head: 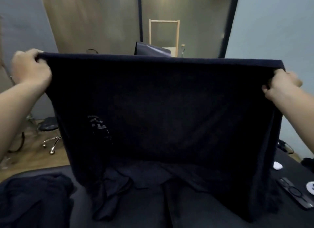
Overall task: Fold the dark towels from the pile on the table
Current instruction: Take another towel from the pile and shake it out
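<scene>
Dark towel (161, 108) held spread and upright above the table (81, 210), its upper corners pinched by the left hand (31, 67) and right hand (280, 84), a small sewn label (99, 127), possibly printed but too blurred to read, showing lower left, and a crumpled pile of dark towels (34, 198) on the table's left.

The left hand (28, 66) and right hand (280, 84) are bare, and both forearms show uncovered to the frame's edges.
</scene>
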### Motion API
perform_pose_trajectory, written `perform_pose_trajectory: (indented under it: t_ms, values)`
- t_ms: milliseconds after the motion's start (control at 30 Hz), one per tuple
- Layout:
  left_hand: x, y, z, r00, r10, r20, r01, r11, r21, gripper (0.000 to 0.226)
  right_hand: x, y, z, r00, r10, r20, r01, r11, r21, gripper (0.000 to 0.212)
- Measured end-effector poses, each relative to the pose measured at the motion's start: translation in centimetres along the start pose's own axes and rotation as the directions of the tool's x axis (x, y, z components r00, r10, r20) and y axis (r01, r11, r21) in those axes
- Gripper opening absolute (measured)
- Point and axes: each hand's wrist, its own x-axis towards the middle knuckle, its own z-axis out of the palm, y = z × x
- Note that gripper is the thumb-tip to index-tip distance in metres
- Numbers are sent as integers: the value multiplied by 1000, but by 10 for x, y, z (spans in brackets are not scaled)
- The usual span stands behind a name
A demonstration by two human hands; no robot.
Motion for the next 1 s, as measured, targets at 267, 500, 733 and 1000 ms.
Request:
perform_pose_trajectory:
  t_ms: [267, 500, 733, 1000]
  values:
    - [-105, 84, -51, 962, -256, -91, 265, 959, 105, 40, 11, 64, 20, 989, -22, 146, 59, 965, -255, 24]
    - [-125, 54, -69, 909, -416, -7, 413, 901, 133, 41, 39, 94, -6, 964, -174, 201, 256, 811, -527, 23]
    - [-141, 63, -47, 658, -732, 174, 750, 621, -227, 30, 33, 100, -16, 956, -190, 222, 280, 816, -505, 35]
    - [-118, 17, -27, 518, -758, 396, 776, 222, -590, 45, 18, 90, -24, 999, 49, -4, -49, 979, -200, 18]
